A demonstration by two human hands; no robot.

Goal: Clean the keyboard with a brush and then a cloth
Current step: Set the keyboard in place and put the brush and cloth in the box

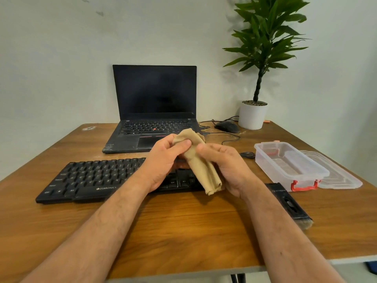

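Head view: left hand (pixel 163 158) and right hand (pixel 226 166) both grip clamped on tan cloth (pixel 201 160), held above black Zebronics keyboard (pixel 87 178) on wooden counter (pixel 183 227). Brush (pixel 289 205) lies right of keyboard, beside clear plastic box (pixel 289 162).

A small office or home-office workstation is being shown. A wood-grain laminate table (pixel 61 152) is being set against a plain pale painted wall (pixel 61 58). An open black laptop with a dark screen (pixel 154 92) is being kept at the back of the table, with a black full-size external keyboard (pixel 89 178) lying in front of it. A black wired computer mouse (pixel 227 126) is being kept beside the laptop, its cable trailing across the wood. A tall green leafy plant in a white round pot (pixel 252 115) is being displayed in the far right corner.
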